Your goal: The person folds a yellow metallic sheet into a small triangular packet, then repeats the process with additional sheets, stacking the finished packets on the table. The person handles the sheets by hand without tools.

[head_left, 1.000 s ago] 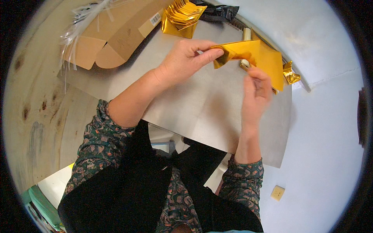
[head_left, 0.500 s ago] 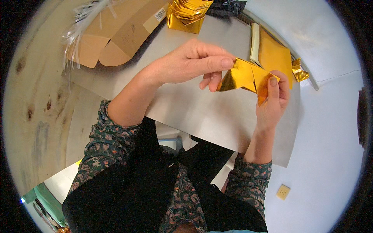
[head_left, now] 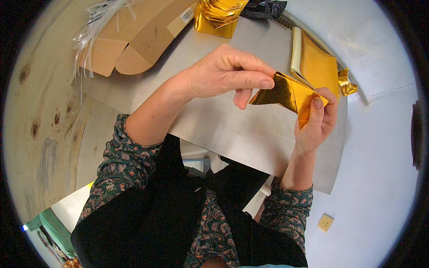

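Since one second ago, folded gold foil (head_left: 285, 94) has been lowered above the table (head_left: 219, 123). Its upper left corner is pinched by the left hand (head_left: 223, 73), index tip hard to distinguish; its right end is pinched by the right hand (head_left: 314, 127), fingers partly hidden behind.

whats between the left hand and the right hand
A folded piece of shiny gold sheet spans the stretch between the left hand and the right hand, with the right thumb lying over its right end. The head view shows this.
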A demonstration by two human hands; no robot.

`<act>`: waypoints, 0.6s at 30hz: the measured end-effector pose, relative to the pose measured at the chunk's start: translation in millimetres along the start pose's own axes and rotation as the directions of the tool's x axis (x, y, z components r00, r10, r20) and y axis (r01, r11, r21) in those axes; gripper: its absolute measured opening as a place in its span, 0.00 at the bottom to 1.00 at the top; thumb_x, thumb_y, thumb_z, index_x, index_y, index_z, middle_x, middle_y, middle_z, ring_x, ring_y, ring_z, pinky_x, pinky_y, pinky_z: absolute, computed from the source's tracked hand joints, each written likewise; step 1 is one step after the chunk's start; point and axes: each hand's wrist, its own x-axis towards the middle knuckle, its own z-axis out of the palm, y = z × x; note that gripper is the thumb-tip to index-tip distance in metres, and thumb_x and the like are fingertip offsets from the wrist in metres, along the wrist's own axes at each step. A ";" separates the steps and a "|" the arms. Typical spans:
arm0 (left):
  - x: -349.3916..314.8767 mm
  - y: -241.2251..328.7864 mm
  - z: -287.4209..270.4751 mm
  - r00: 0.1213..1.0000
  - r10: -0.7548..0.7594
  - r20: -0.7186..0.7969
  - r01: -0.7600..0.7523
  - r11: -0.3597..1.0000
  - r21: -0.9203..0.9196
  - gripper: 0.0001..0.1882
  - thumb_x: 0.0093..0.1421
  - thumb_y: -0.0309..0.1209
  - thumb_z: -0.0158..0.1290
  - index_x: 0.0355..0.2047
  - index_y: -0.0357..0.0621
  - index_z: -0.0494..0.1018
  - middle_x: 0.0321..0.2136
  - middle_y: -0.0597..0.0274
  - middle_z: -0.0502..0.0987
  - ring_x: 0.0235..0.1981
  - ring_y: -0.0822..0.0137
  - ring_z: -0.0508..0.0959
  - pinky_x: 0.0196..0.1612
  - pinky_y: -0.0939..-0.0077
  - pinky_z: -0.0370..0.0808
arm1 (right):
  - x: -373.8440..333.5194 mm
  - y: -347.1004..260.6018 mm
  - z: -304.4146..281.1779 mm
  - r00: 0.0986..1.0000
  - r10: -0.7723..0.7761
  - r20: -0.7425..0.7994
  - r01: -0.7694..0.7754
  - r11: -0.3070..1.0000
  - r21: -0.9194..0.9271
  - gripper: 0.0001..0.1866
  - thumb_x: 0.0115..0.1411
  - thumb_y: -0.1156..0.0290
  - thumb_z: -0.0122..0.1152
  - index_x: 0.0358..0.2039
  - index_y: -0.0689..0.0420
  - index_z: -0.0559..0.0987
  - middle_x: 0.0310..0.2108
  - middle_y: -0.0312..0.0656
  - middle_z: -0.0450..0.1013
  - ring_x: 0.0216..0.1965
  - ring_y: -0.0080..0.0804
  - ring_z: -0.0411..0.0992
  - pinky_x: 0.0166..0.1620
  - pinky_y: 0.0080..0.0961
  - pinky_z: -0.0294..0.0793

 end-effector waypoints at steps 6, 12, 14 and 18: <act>1.5 0.1 0.3 1.000 -0.001 0.003 0.001 1.000 0.004 0.10 0.66 0.31 0.55 0.41 0.38 0.80 0.20 0.65 0.79 0.16 0.77 0.78 0.20 0.85 0.73 | -1.3 6.0 -4.9 1.000 -0.024 0.017 0.024 1.000 -0.010 0.04 0.66 0.74 0.57 0.39 0.61 0.75 0.33 0.34 0.68 0.35 0.19 0.64 0.40 0.14 0.63; 1.0 0.2 1.9 0.999 -0.036 -0.030 0.036 0.999 0.006 0.10 0.66 0.31 0.55 0.41 0.39 0.80 0.19 0.66 0.79 0.15 0.78 0.77 0.18 0.87 0.72 | -2.6 6.9 -5.4 0.998 -0.056 0.023 0.057 0.997 -0.052 0.05 0.67 0.74 0.55 0.41 0.62 0.74 0.35 0.35 0.68 0.35 0.18 0.65 0.40 0.14 0.64; 1.4 -0.4 2.8 0.999 -0.023 -0.037 0.023 1.000 0.006 0.09 0.66 0.31 0.55 0.40 0.39 0.80 0.19 0.66 0.79 0.15 0.78 0.77 0.18 0.87 0.71 | -3.5 5.6 -4.8 0.999 -0.032 0.005 0.032 0.998 -0.052 0.04 0.66 0.74 0.57 0.38 0.61 0.75 0.34 0.34 0.69 0.35 0.19 0.64 0.40 0.14 0.62; 1.9 -0.6 2.9 0.999 -0.009 -0.044 0.010 1.000 0.021 0.10 0.67 0.32 0.55 0.39 0.39 0.80 0.19 0.67 0.78 0.14 0.79 0.76 0.18 0.88 0.70 | -3.9 6.9 -5.0 0.999 -0.041 -0.003 0.041 0.997 -0.072 0.04 0.66 0.74 0.57 0.39 0.60 0.75 0.33 0.34 0.69 0.35 0.19 0.64 0.40 0.15 0.63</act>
